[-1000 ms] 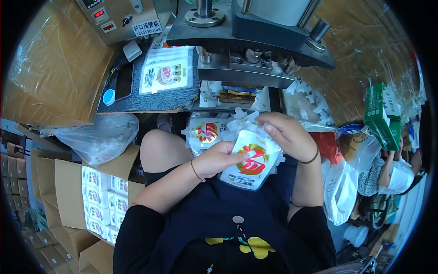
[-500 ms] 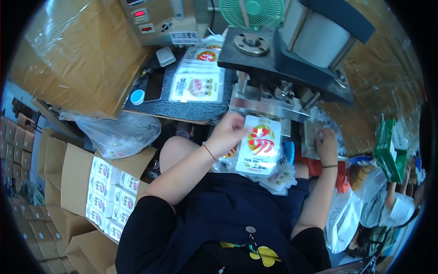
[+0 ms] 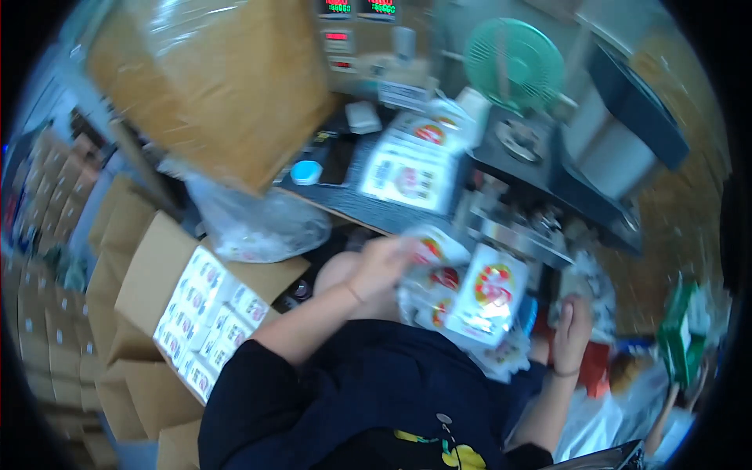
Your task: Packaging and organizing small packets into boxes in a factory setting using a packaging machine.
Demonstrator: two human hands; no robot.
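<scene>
My left hand [image 3: 385,266] is closed on the edge of a flat white pouch [image 3: 437,249] with red and yellow-green print, left of the press. Another printed white pouch [image 3: 492,296] lies just in front of the metal jaw of the press [image 3: 521,239], its top end close to the jaw. Beneath it, more pouches [image 3: 433,309] are heaped over my lap, partly hidden. My right hand [image 3: 574,333] is raised to the right of the pouches, fingers stretched upward and holding nothing that I can see. The picture is smeared by motion.
A stack of pouches [image 3: 407,180] lies on the dark bench beside a blue cap [image 3: 306,172] and a phone [image 3: 338,162]. Behind stands a green fan [image 3: 513,63]. An open carton [image 3: 145,270] of printed packs is at left; a green box [image 3: 680,333] is at right.
My view has swung, shifting the scene rightward and down. My left hand has left the pouch at the press and now holds another one. My right hand has drawn back from beside the press.
</scene>
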